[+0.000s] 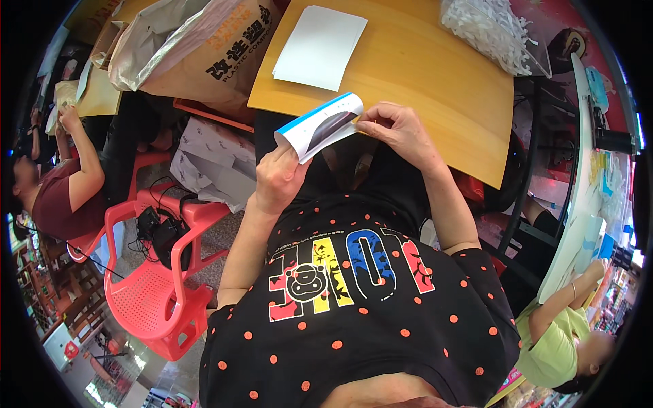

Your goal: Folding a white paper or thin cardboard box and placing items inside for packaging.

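Note:
A curled printed sheet (320, 124), white with a blue edge and a dark picture, is held up just off the near left edge of the wooden table. Its lower left end sits in my left hand (280, 178), whose fingers are closed round it. At the sheet's right end, my right hand (398, 132) pinches the edge between thumb and fingertips. Beyond the hands, a stack of white sheets (321, 47) lies on the table (435, 88).
A large woven sack (197, 61) stands left of the table, above a white carton (211, 160). A red plastic chair (153, 279) holds black cables. At the table's far right is a clear bin of white paper strips (486, 30). Other people sit at both sides.

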`<state>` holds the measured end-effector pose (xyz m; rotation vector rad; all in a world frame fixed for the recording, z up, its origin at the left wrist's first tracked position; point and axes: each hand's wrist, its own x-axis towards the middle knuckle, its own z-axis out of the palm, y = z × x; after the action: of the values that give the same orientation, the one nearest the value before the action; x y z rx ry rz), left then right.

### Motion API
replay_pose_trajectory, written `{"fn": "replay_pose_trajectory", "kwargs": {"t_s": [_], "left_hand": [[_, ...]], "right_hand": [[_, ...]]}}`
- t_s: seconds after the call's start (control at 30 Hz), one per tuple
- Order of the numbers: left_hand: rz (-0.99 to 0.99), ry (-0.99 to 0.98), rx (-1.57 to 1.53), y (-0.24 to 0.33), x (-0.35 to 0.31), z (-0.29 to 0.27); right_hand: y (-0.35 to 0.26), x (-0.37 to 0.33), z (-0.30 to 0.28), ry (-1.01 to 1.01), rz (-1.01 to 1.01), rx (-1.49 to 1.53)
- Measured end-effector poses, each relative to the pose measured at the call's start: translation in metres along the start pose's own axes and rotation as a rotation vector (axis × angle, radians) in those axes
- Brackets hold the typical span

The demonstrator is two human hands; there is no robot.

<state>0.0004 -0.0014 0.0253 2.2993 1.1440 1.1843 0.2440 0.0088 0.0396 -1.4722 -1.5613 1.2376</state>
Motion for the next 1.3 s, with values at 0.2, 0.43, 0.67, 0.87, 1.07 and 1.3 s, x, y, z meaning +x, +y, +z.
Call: {"fn": "replay_pose_trajectory", "kwargs": {"t_s": [0.2, 0.43, 0.67, 0.87, 1.07, 1.3], "left_hand": [[-0.005, -0.061, 0.026, -0.010, -0.005, 0.006], [-0.034, -0.017, -0.070, -0.010, -0.003, 0.014], [-0.693, 0.167, -1.005, 0.015, 0.009, 0.001], [-0.804, 0.295, -1.280, 0.003, 0.013, -0.002], [-0.890, 0.322, -1.314, -0.002, 0.012, 0.003], [-0.850, 0.310, -1.263, 0.001, 0.017, 0.009]], "right_hand": [[-0.043, -0.023, 0.011, 0.039, -0.486, -0.088], [-0.091, -0.027, -0.046, -0.144, -0.733, 0.156], [-0.065, 0.061, -0.232, 0.843, -0.528, -0.055], [0.000, 0.080, -0.273, 1.163, -0.413, -1.153], [-0.040, 0.016, -0.029, 0.434, -0.470, -0.098], [-0.027, 0.009, 0.029, 0.414, -0.369, 0.049]]}}
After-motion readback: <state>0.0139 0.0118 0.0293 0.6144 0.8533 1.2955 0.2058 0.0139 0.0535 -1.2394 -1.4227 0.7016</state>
